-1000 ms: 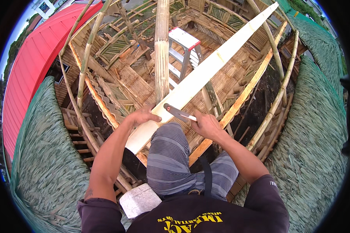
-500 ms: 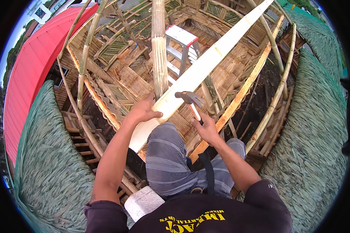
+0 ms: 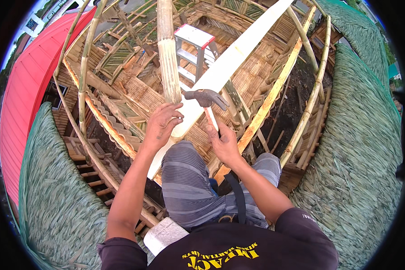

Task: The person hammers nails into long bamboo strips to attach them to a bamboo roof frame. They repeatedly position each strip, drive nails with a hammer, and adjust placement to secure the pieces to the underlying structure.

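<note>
Bright soft daylight, washed-out plank [image 3: 238, 51], fisheye bending, black corners

A dark short-sleeved shirt [image 3: 283, 252] bears yellow lettering [image 3: 221, 257]; 1 black strap [image 3: 238, 194] overlies striped grey legwear [image 3: 184, 189].

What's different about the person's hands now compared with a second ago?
The right hand has turned the hammer from pointing left to pointing mostly away from the body. The left hand has loosened its grip on the long pale board and is curled by its edge; whether it holds something small, I can't tell. The board and stepladder stay put.
</note>
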A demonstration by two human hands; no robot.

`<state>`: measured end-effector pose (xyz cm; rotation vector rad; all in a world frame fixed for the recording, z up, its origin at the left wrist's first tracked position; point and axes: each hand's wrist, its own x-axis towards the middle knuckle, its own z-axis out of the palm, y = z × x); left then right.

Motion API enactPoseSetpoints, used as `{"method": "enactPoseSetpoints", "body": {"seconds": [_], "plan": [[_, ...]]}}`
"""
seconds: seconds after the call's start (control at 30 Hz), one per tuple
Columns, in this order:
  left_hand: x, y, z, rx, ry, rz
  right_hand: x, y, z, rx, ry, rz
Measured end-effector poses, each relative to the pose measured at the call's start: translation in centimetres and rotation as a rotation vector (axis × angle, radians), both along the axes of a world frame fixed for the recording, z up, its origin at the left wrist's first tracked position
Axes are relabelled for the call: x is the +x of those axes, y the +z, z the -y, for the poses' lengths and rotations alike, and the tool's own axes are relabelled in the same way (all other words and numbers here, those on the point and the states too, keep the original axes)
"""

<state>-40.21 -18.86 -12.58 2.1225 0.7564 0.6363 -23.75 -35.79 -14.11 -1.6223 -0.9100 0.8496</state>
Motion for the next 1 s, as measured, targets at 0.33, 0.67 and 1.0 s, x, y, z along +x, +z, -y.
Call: {"method": "enactPoseSetpoints", "body": {"seconds": [0.33,0.67,1.0], "plan": [[-0.7,-2.8,-0.4,0.308,-0.077,-0.208,1.0,2.1,5.4,0.038,0.277,0.162],[-1.0,-3.8,-1.2,0.067,-0.126,-0.154,-1.0,2.5,4.1,-0.021,0.217,0.518],[-1.4,-2.5,-0.3,0.06,-0.105,-0.092,0.3,3.9,4.1,-0.038,0.173,0.518]]}}
